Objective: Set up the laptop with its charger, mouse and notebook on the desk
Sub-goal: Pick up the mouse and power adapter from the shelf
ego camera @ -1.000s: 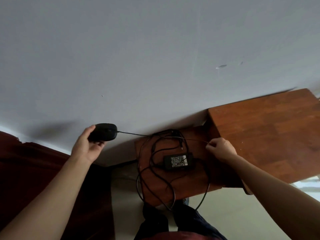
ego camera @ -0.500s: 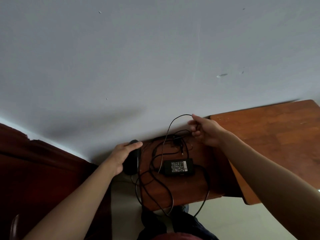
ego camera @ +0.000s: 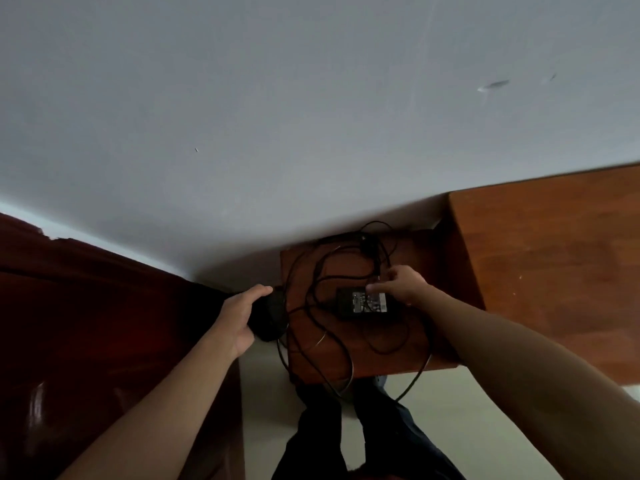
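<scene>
My left hand [ego camera: 239,317] grips the black wired mouse [ego camera: 270,318] just off the left edge of a low wooden stool [ego camera: 381,355]. The black charger brick [ego camera: 360,303] lies on the stool amid tangled black cables [ego camera: 311,292]. My right hand [ego camera: 401,284] reaches over the brick's far right end, fingers curled on it and on a thin cable there. Some cable loops hang over the stool's front edge. No laptop or notebook is in view.
The wooden desk top [ego camera: 554,258] stands higher at the right, against the grey wall [ego camera: 311,116]. Dark red-brown furniture [ego camera: 86,323] fills the left. My legs in dark trousers [ego camera: 346,438] stand on pale floor below the stool.
My right hand has come down from holding a cable loop up by the wall onto the charger brick. My left hand with the mouse stays beside the stool's left edge.
</scene>
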Demonstrator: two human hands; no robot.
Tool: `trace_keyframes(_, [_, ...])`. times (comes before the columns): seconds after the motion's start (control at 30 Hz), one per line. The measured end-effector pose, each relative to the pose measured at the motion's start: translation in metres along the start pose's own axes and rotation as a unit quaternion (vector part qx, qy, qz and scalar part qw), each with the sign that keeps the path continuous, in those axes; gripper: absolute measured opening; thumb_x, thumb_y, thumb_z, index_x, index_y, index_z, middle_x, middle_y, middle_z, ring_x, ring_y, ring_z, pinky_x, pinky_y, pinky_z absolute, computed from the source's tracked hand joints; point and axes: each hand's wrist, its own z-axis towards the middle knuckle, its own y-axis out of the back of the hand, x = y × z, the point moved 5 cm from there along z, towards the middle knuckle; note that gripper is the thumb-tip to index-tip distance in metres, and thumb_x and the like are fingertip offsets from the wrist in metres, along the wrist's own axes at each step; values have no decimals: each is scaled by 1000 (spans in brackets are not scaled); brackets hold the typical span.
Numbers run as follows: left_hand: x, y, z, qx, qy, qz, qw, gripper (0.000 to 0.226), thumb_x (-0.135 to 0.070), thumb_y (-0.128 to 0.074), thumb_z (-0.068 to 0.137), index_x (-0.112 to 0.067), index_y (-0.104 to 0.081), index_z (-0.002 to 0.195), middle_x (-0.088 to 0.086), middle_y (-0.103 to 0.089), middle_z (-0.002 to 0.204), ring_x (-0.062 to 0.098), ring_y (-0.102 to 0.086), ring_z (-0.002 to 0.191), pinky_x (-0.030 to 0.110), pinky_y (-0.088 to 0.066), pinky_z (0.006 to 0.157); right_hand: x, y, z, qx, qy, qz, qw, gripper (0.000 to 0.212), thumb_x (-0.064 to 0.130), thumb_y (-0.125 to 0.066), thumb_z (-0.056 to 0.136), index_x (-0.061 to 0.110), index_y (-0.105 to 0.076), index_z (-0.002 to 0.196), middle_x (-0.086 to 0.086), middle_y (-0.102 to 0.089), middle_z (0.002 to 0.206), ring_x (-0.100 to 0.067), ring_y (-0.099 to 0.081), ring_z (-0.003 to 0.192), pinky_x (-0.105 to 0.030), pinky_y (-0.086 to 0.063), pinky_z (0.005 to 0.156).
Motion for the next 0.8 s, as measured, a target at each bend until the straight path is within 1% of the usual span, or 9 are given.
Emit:
trace_keyframes(0.03, [3,1,0,-4,3,-18,1000,12,-7,-61,87,-12,-61,75,10,-66,73,26,-67,69,33,-55,58,-3,-13,0,13,-7,-58,998,84,65,-79,58,16,-55,122,-6,-63,115,-27,-61,107,-32,-48,85])
trace_keyframes(0.1, [10,6,0,-16,6,-50,999,10,-6,-59,88,-11,-61,80,11,-61,85,26,-62,81,37,-52,71,-12,-39,-2,-6,-13,-162,987,93,73,-75,53,20,-46,125,-4,-63,117,-26,-61,109,-33,-46,84])
trace_keyframes(0.2, [16,14,0,-34,6,-79,996,5,-8,-61,89,-10,-63,92,12,-62,97,28,-60,91,41,-49,85,-22,-68,-1,-46,4,-201,978,74,59,-70,73,16,-43,128,-6,-64,116,-27,-62,107,-34,-44,80])
trace_keyframes(0.3, [19,20,0,-37,9,-81,996,8,-14,-60,90,-11,-64,97,12,-62,101,28,-60,97,42,-46,92,-28,-76,6,-44,5,-184,982,52,46,-62,86,17,-51,127,-7,-64,116,-28,-61,107,-35,-45,82])
trace_keyframes(0.43, [17,21,-1,-37,5,-45,998,10,-12,-63,88,-9,-64,98,14,-62,102,29,-61,96,41,-50,84,-29,-75,15,-66,-2,-174,982,56,59,-58,84,17,-52,121,-8,-64,115,-28,-62,106,-33,-40,75])
trace_keyframes(0.53, [8,20,1,-43,-36,23,998,21,-6,-68,82,-13,-64,102,14,-63,101,31,-62,93,43,-51,84,-19,-78,27,-82,18,-181,980,28,33,-53,93,17,-56,115,-7,-66,112,-28,-63,101,-32,-42,73])
trace_keyframes(0.6, [1,17,0,-32,-64,91,993,31,-5,-71,78,-15,-63,106,13,-65,101,30,-64,91,40,-53,78,-14,-80,30,-75,21,-174,982,22,21,-49,94,16,-58,113,-8,-66,111,-27,-63,100,-32,-43,73])
trace_keyframes(0.7, [-9,8,0,-15,-92,198,976,37,-3,-76,74,-14,-63,107,9,-67,99,26,-65,88,33,-53,72,-20,-66,23,-79,39,-132,987,27,19,-48,94,16,-56,120,-11,-65,113,-31,-63,101,-33,-46,74])
trace_keyframes(0.8, [-20,-6,-2,24,-90,201,975,29,-3,-74,74,-3,-66,102,16,-68,91,27,-65,76,32,-52,68,-21,-29,-1,-104,96,-84,986,29,25,-48,95,28,-62,120,-9,-68,114,-31,-63,101,-33,-45,74])
